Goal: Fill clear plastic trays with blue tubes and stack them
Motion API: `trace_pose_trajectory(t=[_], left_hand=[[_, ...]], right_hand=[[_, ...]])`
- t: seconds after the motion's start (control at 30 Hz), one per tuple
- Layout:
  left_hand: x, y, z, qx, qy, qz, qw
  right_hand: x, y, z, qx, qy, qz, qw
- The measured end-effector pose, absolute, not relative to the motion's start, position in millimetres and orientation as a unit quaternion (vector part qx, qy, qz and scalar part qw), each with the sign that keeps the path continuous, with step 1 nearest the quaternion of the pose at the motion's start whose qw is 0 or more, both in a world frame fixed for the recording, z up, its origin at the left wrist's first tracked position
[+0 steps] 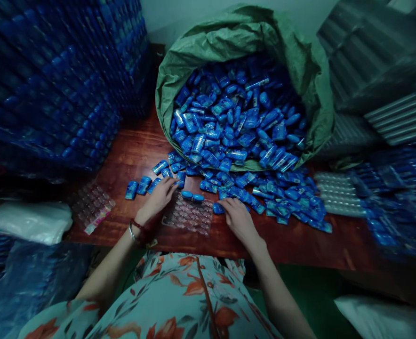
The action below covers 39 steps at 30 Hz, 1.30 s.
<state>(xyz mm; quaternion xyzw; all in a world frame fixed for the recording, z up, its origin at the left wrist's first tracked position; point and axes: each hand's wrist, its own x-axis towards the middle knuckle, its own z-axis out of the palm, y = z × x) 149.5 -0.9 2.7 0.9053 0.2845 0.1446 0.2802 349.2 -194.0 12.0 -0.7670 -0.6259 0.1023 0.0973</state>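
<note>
A clear plastic blister tray (188, 217) with rows of hollows lies on the wooden table in front of me. Two small blue containers (193, 195) sit side by side at its far edge. Left of the tray, my left hand (159, 197) has its fingers closed at a small blue container (180, 179); other loose ones lie beside it. My right hand (239, 217) is to the right of the tray, fingers curled down over another small blue container (218, 208). The fingertips of both hands are partly hidden.
A green woven sack (172, 70) lies open at the back, spilling many blue containers (229, 117) onto the table (137, 141). Filled blue trays are stacked high (70, 94) at left. Another clear tray (93, 207) lies left; grey trays (370, 61) and filled packs (398, 188) stand right.
</note>
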Motion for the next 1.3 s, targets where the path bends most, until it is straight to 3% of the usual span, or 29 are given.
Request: trace_pose_trajectory(t=[0.17, 0.4, 0.47, 0.67, 0.83, 1.0, 1.17, 1.3], left_hand=[[175, 10, -9, 0.941, 0.315, 0.044, 0.12], [181, -4, -14, 0.936, 0.34, 0.013, 0.088], [173, -5, -15, 0.932, 0.339, 0.042, 0.119], [132, -18, -12, 0.852, 0.403, 0.22, 0.25], [97, -52, -4, 0.803, 0.436, 0.327, 0.242], [96, -78, -11, 0.84, 0.342, 0.337, 0.251], [108, -72, -28, 0.882, 0.248, 0.328, 0.231], [107, -62, -27, 0.918, 0.212, 0.245, 0.229]], right_hand=[[338, -188, 3, -0.747, -0.658, 0.095, -0.019], [344, -211, -7, -0.746, -0.662, 0.078, -0.007], [349, -222, -5, -0.765, -0.636, 0.081, 0.06], [320, -228, 4, -0.731, -0.519, 0.093, 0.433], [288, -204, -22, -0.674, -0.521, 0.133, 0.507], [298, -194, -41, -0.64, -0.625, 0.127, 0.428], [309, -190, -21, -0.641, -0.71, 0.077, 0.281], [310, -182, -1, -0.648, -0.736, 0.088, 0.177]])
